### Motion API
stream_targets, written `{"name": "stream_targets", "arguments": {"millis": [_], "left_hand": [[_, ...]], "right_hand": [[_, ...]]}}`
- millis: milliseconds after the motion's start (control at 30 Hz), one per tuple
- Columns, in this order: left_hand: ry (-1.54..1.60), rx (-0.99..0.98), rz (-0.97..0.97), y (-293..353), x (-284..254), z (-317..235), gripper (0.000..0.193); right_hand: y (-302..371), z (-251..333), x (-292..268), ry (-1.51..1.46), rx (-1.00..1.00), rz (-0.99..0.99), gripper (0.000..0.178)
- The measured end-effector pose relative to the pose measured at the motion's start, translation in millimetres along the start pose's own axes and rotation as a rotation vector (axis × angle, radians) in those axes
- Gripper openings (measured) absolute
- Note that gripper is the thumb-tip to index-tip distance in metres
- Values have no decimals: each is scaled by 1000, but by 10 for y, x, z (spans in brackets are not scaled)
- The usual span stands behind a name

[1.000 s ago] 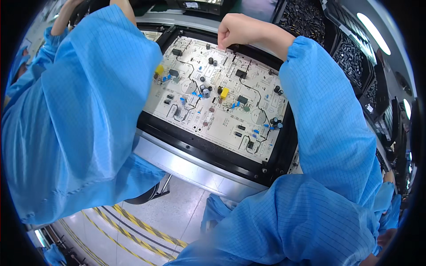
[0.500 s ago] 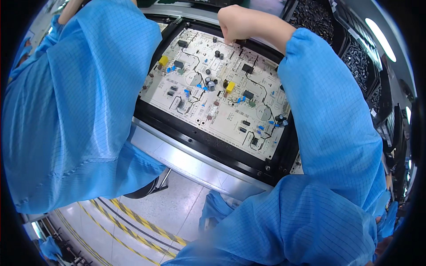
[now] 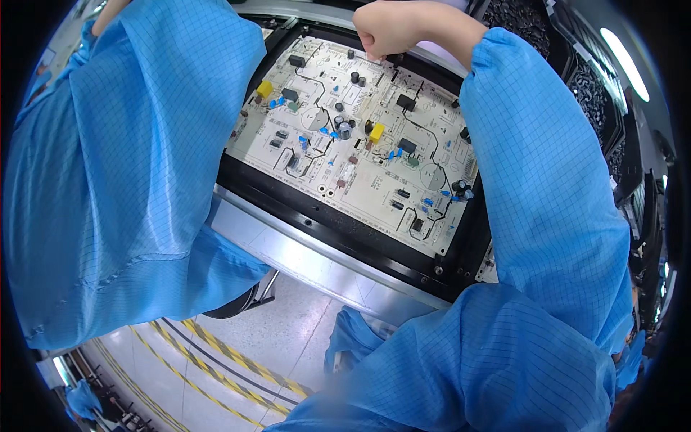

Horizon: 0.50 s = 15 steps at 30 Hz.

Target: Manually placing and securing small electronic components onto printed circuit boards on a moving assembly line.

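A cream-coloured circuit board [image 3: 363, 198] lies in a black frame [image 3: 338, 234] in front of me. It carries a yellow block component [image 3: 377, 132] near its middle, a second one to the left, and several small black and blue parts. My right hand [image 3: 386, 30] is curled over the board's far edge, fingers closed and pointing down, thumb and fingertips together. Whatever lies between those fingertips is too small or hidden to make out. Of my left arm, the blue sleeve [image 3: 155, 144] and a bit of bare wrist show at the upper left; the hand lies outside the picture.
A silver metal rail [image 3: 302, 266] runs along the near side of the frame. Bins of small black parts [image 3: 515, 32] stand at the upper right. Below are the floor with yellow-black striped tape [image 3: 223, 360] and a dark stool seat [image 3: 234, 304].
Board and frame sit slightly higher and further right in the picture. My right hand stays at the board's far edge, with its fingers still closed. The left sleeve has barely shifted.
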State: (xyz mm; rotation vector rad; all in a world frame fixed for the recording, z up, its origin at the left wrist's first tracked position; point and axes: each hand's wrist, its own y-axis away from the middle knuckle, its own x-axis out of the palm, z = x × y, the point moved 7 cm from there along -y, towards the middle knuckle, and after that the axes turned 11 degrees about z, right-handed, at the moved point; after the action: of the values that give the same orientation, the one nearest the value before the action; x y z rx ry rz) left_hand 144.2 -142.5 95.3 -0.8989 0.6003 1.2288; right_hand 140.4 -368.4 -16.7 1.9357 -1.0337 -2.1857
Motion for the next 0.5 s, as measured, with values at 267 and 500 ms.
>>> {"name": "stream_targets", "arguments": {"millis": [267, 500], "left_hand": [[54, -72, 49, 24, 122, 233, 15], [117, -128, 99, 18, 292, 280, 15]], "right_hand": [[37, 6, 3, 59, -6, -63, 22], [90, 15, -29, -26, 69, 54, 23]]}}
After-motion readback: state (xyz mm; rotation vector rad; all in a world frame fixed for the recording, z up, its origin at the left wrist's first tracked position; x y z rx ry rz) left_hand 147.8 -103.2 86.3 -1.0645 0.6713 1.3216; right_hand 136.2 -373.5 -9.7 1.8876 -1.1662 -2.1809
